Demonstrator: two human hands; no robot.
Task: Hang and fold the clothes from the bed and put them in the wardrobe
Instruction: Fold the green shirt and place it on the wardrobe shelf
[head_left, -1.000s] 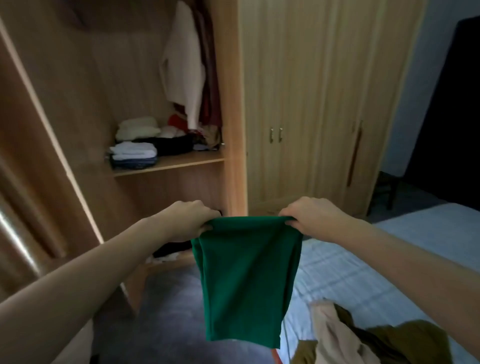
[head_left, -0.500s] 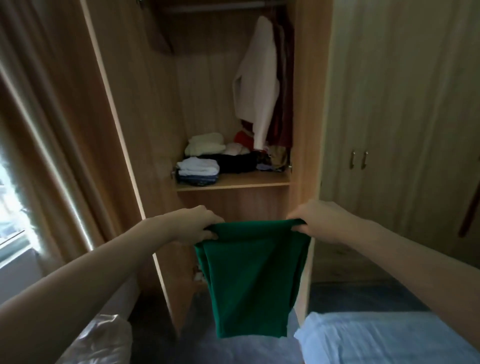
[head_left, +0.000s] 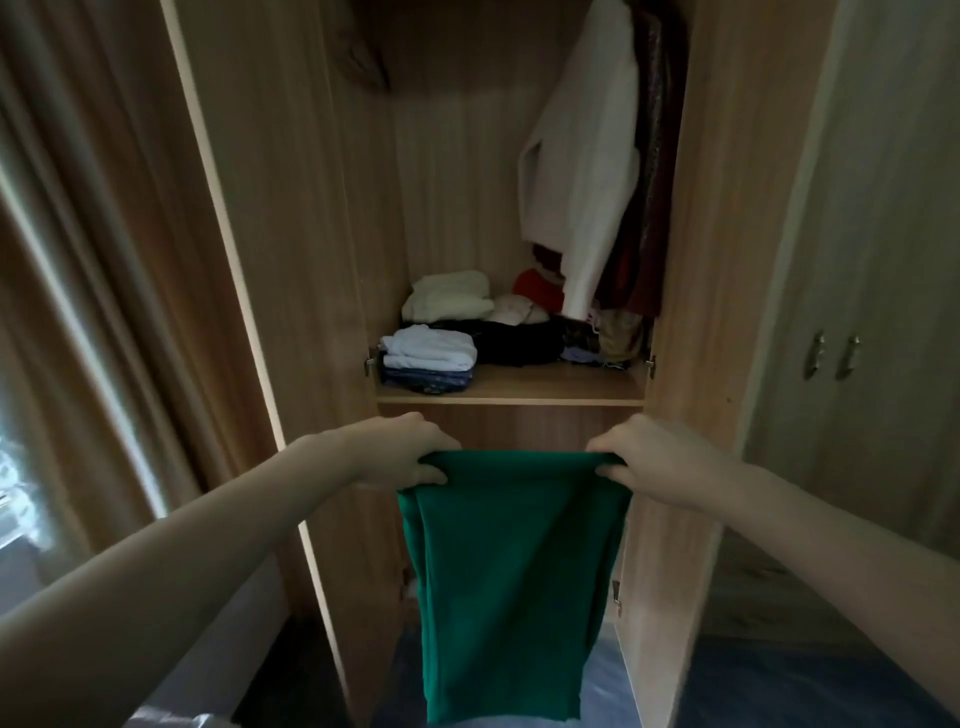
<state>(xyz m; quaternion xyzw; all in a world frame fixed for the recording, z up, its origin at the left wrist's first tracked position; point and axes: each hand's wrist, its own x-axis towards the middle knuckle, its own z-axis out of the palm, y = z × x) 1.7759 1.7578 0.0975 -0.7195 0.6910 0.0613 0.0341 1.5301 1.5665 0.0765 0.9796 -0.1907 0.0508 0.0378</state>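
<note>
A folded green garment (head_left: 509, 582) hangs straight down in front of the open wardrobe. My left hand (head_left: 400, 449) grips its top left corner and my right hand (head_left: 649, 460) grips its top right corner, so the top edge is stretched level between them. Just above and behind my hands is the wardrobe shelf (head_left: 519, 392). On the shelf lie folded piles: a pale blue and dark blue stack (head_left: 428, 361) at the left, a cream bundle (head_left: 449, 296) behind it, and dark clothes (head_left: 519, 343) in the middle.
A white garment (head_left: 582, 171) and dark red clothes (head_left: 649, 218) hang at the wardrobe's right side. The open wardrobe door (head_left: 249, 234) stands at the left, with curtains (head_left: 78, 260) and a window beyond. Closed doors with two handles (head_left: 831, 356) are at the right.
The view has swung left from the bed and closed in on the open wardrobe. Both hands keep their grip on the green garment, now held right below the shelf.
</note>
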